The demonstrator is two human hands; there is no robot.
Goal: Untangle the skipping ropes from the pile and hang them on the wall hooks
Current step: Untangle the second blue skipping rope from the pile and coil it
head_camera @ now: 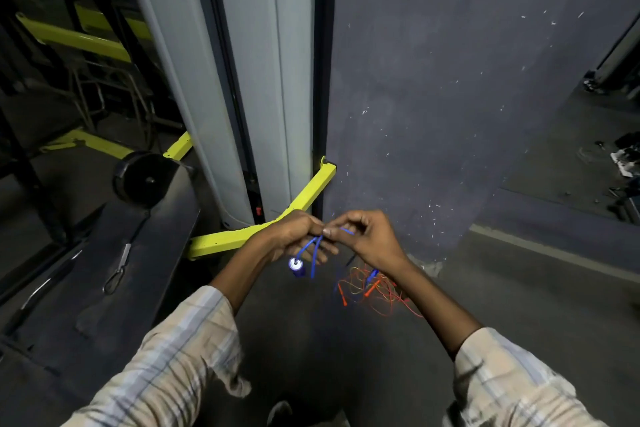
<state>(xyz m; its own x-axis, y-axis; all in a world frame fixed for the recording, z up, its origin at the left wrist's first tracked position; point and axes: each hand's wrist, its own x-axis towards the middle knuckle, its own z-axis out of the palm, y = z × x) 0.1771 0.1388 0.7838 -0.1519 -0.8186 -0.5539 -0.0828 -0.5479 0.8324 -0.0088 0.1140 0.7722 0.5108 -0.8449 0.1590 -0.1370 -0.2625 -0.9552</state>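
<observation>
Hands meet over the floor: left hand grips a blue rope whose handle dangles just below, right hand pinches the same rope. Pile of orange ropes sits on the floor under the right wrist, near the wall

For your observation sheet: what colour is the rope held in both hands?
Blue rope, seen in the head view.
</observation>
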